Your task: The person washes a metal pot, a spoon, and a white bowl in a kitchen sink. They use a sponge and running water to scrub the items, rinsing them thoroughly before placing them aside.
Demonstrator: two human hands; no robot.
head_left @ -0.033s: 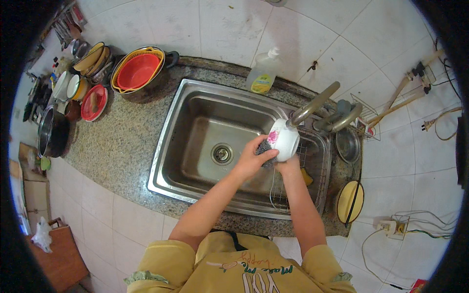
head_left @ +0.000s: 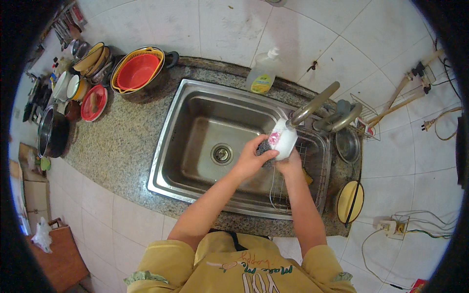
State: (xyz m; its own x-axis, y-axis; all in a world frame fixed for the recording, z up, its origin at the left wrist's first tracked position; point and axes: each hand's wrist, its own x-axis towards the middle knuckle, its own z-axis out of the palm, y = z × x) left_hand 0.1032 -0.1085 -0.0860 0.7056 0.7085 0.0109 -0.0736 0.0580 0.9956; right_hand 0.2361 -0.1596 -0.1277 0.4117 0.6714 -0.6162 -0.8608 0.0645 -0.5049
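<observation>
A white bowl [head_left: 287, 139] with a pink flower is tilted on its side over the right part of the steel sink [head_left: 171, 146], just below the tap spout. My left hand [head_left: 254, 155] grips a dark grey scouring pad [head_left: 264, 148] and presses it against the bowl's left side. From below, my right hand [head_left: 291, 162] supports the bowl; most of its fingers are hidden behind it. A steel tap [head_left: 314, 103] arches over the sink's back right corner, its tip close to the bowl.
A wire rack [head_left: 282, 193] lies in the sink's right part, with a yellow sponge [head_left: 307, 177] beside my right wrist. A dish soap bottle [head_left: 262, 73] stands behind the sink. Left on the counter are a pot with a red basin [head_left: 139, 72] and a red plate [head_left: 101, 103].
The bowl has turned slightly in my hands, so its flower and outline sit at a different angle. My right hand has shifted a little with it; the left hand stays nearly still.
</observation>
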